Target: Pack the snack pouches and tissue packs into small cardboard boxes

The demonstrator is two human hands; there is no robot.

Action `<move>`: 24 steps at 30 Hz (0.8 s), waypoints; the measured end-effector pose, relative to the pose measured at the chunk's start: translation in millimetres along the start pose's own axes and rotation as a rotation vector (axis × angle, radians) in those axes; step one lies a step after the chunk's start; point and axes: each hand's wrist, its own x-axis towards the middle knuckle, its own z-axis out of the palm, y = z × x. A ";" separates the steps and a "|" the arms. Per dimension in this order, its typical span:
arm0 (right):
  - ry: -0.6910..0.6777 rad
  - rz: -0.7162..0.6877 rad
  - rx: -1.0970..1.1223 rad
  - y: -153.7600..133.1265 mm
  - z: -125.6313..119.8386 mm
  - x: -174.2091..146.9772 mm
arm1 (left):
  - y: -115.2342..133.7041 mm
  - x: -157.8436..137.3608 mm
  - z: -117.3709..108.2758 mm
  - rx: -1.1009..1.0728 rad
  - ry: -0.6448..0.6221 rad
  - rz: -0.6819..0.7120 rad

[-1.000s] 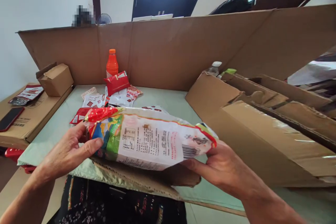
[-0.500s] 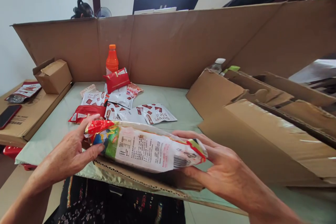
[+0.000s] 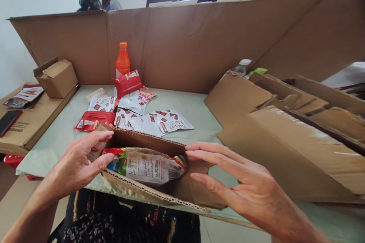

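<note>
Plastic bag (image 3: 146, 167) (glossy, crinkled) lies inside a corrugated cardboard box (image 3: 154, 142), hemmed in front and back, flat sachets (image 3: 174, 121) beyond. Left hand (image 3: 75, 161) and right hand (image 3: 242, 178), at opposite ends, each show a wide grip.

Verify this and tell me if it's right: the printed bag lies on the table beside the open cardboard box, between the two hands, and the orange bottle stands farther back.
Not quite: the head view shows the printed bag inside the open cardboard box, between the left hand and right hand; the orange bottle stands farther back.
</note>
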 end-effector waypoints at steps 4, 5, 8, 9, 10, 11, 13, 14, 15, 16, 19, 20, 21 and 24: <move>-0.030 -0.001 0.034 -5.0 -1.3 2.9 | 2.8 -1.5 -1.7 0.118 -0.109 0.027; -0.053 -0.009 0.028 -6.2 -1.3 3.4 | 4.4 -0.7 -2.1 0.139 -0.154 0.034; -0.154 -0.053 -0.046 -8.8 0.4 3.4 | 10.4 3.9 -2.3 0.194 -0.297 0.071; -0.193 -0.068 -0.075 -9.3 1.4 3.2 | 12.4 5.7 -2.0 0.210 -0.336 0.087; -0.234 -0.078 -0.098 -9.7 2.4 2.8 | 14.3 7.6 -1.5 0.224 -0.368 0.098; -0.271 -0.083 -0.117 -9.9 3.4 2.5 | 15.8 9.2 -0.9 0.235 -0.393 0.105; -0.318 -0.086 -0.137 -10.1 4.8 2.3 | 17.9 12.0 0.5 0.251 -0.428 0.108; -0.327 -0.089 -0.141 -10.1 5.2 2.3 | 18.5 13.1 1.2 0.257 -0.437 0.104; -0.325 -0.093 -0.140 -10.1 5.4 2.4 | 18.9 13.9 1.9 0.264 -0.444 0.101; -0.309 -0.098 -0.136 -10.2 5.4 2.6 | 19.1 14.4 2.5 0.269 -0.446 0.101; -0.205 -0.114 -0.094 -10.3 3.7 2.3 | 17.9 12.8 3.8 0.269 -0.414 0.115; -0.158 -0.113 -0.075 -10.2 2.5 1.7 | 16.6 11.0 3.9 0.263 -0.391 0.127; -0.113 -0.110 -0.057 -9.9 0.8 0.7 | 14.7 8.3 3.9 0.255 -0.358 0.143; -0.004 -0.092 -0.030 -7.0 -5.8 -5.5 | 5.8 -4.0 2.3 0.216 -0.181 0.213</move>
